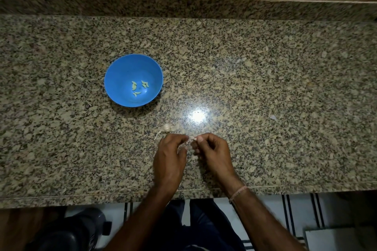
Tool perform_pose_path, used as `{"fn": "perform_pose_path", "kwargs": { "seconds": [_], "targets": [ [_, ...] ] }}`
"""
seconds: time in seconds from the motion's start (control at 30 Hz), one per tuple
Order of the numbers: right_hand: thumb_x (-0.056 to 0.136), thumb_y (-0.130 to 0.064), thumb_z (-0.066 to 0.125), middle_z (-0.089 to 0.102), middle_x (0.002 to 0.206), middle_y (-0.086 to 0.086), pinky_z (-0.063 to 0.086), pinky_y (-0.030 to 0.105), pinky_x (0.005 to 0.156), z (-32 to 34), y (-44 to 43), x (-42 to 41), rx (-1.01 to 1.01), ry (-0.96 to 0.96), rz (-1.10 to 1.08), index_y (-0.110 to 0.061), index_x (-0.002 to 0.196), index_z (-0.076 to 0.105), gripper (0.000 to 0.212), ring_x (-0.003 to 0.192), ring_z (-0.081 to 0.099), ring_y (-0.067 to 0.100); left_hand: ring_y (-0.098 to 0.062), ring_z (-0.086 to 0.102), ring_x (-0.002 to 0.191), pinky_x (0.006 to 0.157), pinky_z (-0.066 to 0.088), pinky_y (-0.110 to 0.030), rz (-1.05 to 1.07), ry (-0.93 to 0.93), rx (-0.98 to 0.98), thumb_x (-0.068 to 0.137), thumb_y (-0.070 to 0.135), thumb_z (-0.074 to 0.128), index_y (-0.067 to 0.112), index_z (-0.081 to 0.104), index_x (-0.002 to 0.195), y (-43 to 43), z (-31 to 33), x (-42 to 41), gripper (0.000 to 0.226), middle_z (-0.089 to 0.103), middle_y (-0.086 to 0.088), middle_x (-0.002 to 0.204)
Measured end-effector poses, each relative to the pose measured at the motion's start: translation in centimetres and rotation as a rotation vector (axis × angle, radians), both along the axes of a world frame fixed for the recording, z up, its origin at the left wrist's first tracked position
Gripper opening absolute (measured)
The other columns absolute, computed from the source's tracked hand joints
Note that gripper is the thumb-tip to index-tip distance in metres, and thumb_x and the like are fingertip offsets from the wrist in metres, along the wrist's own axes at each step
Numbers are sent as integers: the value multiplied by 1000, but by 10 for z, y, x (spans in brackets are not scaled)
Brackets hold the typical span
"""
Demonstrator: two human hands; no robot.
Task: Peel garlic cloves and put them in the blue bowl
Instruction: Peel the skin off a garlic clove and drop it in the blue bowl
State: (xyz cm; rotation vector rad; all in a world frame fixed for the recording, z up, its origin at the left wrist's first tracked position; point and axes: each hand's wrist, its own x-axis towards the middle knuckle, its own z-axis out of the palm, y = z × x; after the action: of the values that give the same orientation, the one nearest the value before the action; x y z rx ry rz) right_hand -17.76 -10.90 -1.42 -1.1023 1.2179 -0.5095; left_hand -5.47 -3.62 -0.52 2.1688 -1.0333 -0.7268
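The blue bowl [133,67] stands on the granite counter at centre left, with several peeled garlic cloves [140,87] in its bottom. A small garlic bulb [166,127] lies on the counter just beyond my left hand, with a strip of skin beside it. My left hand [170,155] and my right hand [212,152] are close together near the counter's front edge. Between their fingertips both pinch a small garlic clove [190,140] with papery skin; the fingers hide most of it.
The speckled granite counter [265,79] runs the full width, with a raised back ledge and wood panelling behind. A scrap of garlic skin [273,117] lies at the right. A bright light reflection sits mid-counter. The front edge is just under my wrists.
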Motion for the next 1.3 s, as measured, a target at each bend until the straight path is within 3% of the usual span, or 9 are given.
{"fn": "perform_pose_path", "kwargs": {
  "seconds": [0.1,0.27,0.37,0.5,0.7,0.83,0.93,1.1,1.3],
  "targets": [
    [103,-26,65,67,71,4,53,31,64,2,-3,-3,-41,11,-2,-7,86,71,26,68,62,15,-10,57,90,62,38,-25,46,-128,10,92,27,73,34,72,97,0,6,-1,9,57,23,83],
    [101,-27,67,73,77,5,56,28,70,7,-5,1,-28,5,49,-6,86,74,27,73,67,13,-6,49,114,80,42,-21,-40,-71,-119,101,18,63,30,69,126,0,2,5,29,64,18,122],
    [101,-28,67,72,76,15,54,29,70,11,-1,8,31,-78,93,-3,87,75,30,71,66,16,-5,53,105,74,50,-27,-44,-82,-148,98,24,68,31,75,108,2,5,6,15,68,19,106],
    [101,-33,67,72,76,8,55,36,65,11,0,9,-20,-19,141,-9,90,77,28,68,66,23,-6,55,98,67,48,-28,12,-106,-136,97,28,70,32,74,101,11,7,16,7,66,21,97],
    [97,-17,72,79,97,-3,60,30,86,4,3,-4,-111,80,119,-16,96,79,7,94,75,11,-20,59,98,67,46,-33,262,-183,-64,92,20,76,25,73,103,48,-18,64,12,67,9,100],
    [97,-12,70,79,93,0,61,34,85,3,8,-11,-113,96,86,-14,96,79,8,91,75,16,-18,54,104,70,43,-27,174,-234,-99,91,17,77,19,67,115,56,-17,57,26,57,1,111],
    [98,-13,70,79,98,0,60,36,92,4,12,-19,-124,89,46,-16,98,78,9,98,75,16,-11,56,103,70,49,-22,-55,-74,-144,90,22,77,21,64,120,57,-12,25,32,54,6,117],
    [97,-11,70,79,94,0,58,27,87,9,19,-36,-146,123,-27,-13,98,78,9,94,73,11,-12,58,104,70,53,-29,-373,-84,-98,85,26,83,23,63,127,50,-27,-6,46,55,8,114],
    [98,-8,69,78,100,-5,58,24,84,14,26,-61,-119,110,-119,-12,99,78,10,95,72,4,-7,52,88,62,41,-26,-396,-172,-129,89,24,78,27,67,96,34,-25,-12,13,55,14,92]
  ]
}}
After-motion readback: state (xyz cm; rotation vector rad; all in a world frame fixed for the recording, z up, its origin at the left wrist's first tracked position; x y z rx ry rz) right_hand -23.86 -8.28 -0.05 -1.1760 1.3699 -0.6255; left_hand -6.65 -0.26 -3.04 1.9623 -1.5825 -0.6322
